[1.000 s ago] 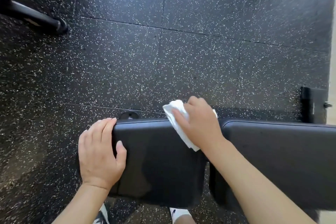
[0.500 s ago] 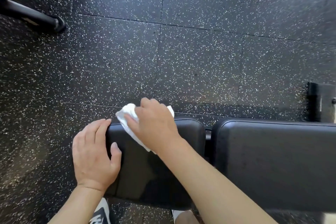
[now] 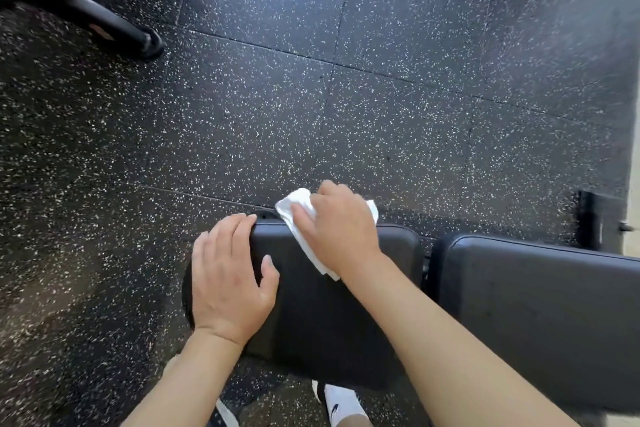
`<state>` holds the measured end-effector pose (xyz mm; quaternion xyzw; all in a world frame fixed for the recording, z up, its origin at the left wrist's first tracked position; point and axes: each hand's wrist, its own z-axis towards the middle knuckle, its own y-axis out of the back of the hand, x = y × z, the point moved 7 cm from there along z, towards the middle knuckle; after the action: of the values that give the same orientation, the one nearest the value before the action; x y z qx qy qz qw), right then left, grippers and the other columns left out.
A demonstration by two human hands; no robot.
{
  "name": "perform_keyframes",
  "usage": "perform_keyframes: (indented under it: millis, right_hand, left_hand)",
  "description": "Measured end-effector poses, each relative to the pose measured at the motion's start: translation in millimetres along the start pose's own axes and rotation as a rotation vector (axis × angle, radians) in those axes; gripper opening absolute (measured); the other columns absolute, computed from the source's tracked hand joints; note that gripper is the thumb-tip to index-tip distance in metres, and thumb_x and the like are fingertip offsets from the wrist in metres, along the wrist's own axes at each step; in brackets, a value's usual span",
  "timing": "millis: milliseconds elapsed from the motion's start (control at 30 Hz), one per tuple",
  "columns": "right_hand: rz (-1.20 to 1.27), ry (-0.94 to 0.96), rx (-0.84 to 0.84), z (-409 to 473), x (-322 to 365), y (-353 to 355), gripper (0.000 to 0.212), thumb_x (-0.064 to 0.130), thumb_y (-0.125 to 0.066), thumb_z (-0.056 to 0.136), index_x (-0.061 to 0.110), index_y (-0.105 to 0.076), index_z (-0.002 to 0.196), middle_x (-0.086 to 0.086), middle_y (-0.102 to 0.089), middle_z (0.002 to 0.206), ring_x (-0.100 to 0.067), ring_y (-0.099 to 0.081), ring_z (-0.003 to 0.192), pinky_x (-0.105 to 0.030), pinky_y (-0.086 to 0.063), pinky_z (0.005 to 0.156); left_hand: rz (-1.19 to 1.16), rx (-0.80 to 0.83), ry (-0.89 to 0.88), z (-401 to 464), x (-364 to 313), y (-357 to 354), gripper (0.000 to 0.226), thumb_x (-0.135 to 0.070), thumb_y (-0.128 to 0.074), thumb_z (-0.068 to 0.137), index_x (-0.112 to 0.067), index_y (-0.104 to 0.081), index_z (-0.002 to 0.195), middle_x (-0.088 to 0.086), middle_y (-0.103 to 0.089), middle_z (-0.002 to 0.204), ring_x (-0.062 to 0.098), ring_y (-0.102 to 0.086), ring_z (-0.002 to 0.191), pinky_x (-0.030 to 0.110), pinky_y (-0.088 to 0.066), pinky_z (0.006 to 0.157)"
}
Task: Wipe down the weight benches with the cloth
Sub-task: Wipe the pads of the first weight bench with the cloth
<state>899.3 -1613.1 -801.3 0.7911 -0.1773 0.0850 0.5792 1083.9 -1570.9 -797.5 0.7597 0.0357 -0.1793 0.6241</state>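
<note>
From the head camera I saw the bench seat pad (image 3: 332, 305) and back pad (image 3: 540, 315) lined up left to right, over speckled black rubber flooring (image 3: 311, 97). My left hand (image 3: 228, 281) lay flat on the seat's left end, fingers relaxed; my right hand (image 3: 341, 229) pressed the white cloth (image 3: 298, 208) against its far edge, fingers curled over it.

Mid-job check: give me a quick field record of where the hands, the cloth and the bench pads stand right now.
left hand: flat over the left end of the seat pad, fingers straight, thumb on top
right hand: presses the white cloth on the seat pad's far edge
cloth: crumpled, partly under the hand
back pad: to the right of the seat pad, across a narrow gap, untouched
floor: black speckled rubber tiles
</note>
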Motion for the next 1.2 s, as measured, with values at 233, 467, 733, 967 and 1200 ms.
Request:
perform_keyframes:
  millis: [233, 467, 733, 967, 1200]
  right_hand:
    - [0.070, 0.041, 0.197, 18.6, 46.9, -24.9, 0.052, 0.052, -0.043, 0.104, 0.014, -0.049, 0.069, 0.001, -0.046, 0.084, -0.023, -0.051, 0.081, -0.037, -0.033, 0.067]
    - [0.018, -0.144, 0.146, -10.2, -45.1, 18.6, 0.069, 0.076, -0.026, 0.086, 0.015, -0.049, 0.063, 0.000, -0.047, 0.078, -0.022, -0.050, 0.073, -0.039, -0.036, 0.065]
    - [-0.012, 0.047, 0.197, 32.5, 83.7, -39.4, 0.053, 0.048, -0.049, 0.100, 0.015, -0.045, 0.060, 0.000, -0.045, 0.075, -0.027, -0.051, 0.074, -0.037, -0.031, 0.063]
    - [-0.529, 0.874, 0.437, -39.6, 239.5, -124.8, 0.038, 0.046, -0.046, 0.097, 0.024, -0.054, 0.067, 0.004, -0.053, 0.083, -0.027, -0.055, 0.085, -0.047, -0.046, 0.084]
    - [-0.377, 0.780, 0.392, -2.1, 206.8, -82.8, 0.049, 0.056, -0.048, 0.099, 0.018, -0.069, 0.078, 0.006, -0.058, 0.090, -0.020, -0.056, 0.089, -0.036, -0.047, 0.072]
  left_hand:
    - [0.026, 0.012, 0.003, -38.9, 8.5, -4.7, 0.069, -0.037, -0.045, 0.095, -0.010, -0.038, 0.158, 0.013, -0.031, 0.169, 0.036, -0.025, 0.159, 0.057, -0.017, 0.129]
    - [-0.010, 0.056, -0.140, -109.3, 13.6, -20.8, 0.070, -0.031, -0.046, 0.096, -0.016, -0.035, 0.164, 0.002, -0.021, 0.175, 0.027, -0.019, 0.162, 0.053, -0.014, 0.129]
    - [0.002, 0.026, -0.190, -125.7, -10.6, -28.9, 0.062, -0.032, -0.050, 0.097, -0.020, -0.048, 0.158, 0.003, -0.034, 0.170, 0.029, -0.039, 0.154, 0.050, -0.026, 0.124]
    - [-0.034, -0.015, -0.296, -133.5, -13.4, -24.2, 0.055, -0.046, -0.076, 0.085, -0.023, -0.050, 0.128, -0.003, -0.060, 0.132, 0.024, -0.048, 0.126, 0.045, -0.025, 0.122]
    - [0.014, 0.087, -0.277, -132.0, -11.8, -19.8, 0.068, -0.047, -0.059, 0.096, -0.024, -0.046, 0.158, 0.000, -0.035, 0.170, 0.024, -0.038, 0.155, 0.046, -0.025, 0.122]
